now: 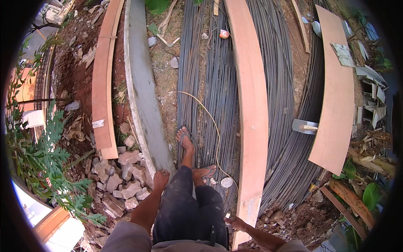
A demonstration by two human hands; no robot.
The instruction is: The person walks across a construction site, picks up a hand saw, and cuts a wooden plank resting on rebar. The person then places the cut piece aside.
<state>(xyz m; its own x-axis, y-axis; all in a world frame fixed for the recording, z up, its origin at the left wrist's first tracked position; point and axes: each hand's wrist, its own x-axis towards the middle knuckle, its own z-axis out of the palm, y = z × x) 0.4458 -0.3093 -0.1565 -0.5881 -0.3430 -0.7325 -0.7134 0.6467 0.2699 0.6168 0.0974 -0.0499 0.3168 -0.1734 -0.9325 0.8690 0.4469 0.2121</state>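
Observation:
My left hand [160, 179] is closed in a fist at the near end of a long grey concrete beam [145, 84]. What it holds, if anything, is too small to make out. My right hand [237, 223] hangs beside my right thigh, closed on a small pale, block-like thing [228, 216] whose kind I cannot tell. Just right of that hand lies a long plywood strip [252, 122]. My sandalled feet stand on bundled steel rebar [218, 96], and a thin yellowish cord [212, 122] curves across the bars.
Broken concrete chunks [130, 178] are heaped left of the beam. Two stacked boards [103, 84] lie beyond them. On the right, a trowel with a wooden handle [305, 127] rests by a wide plywood sheet [333, 96]. A whitish disc [226, 182] sits near my right foot.

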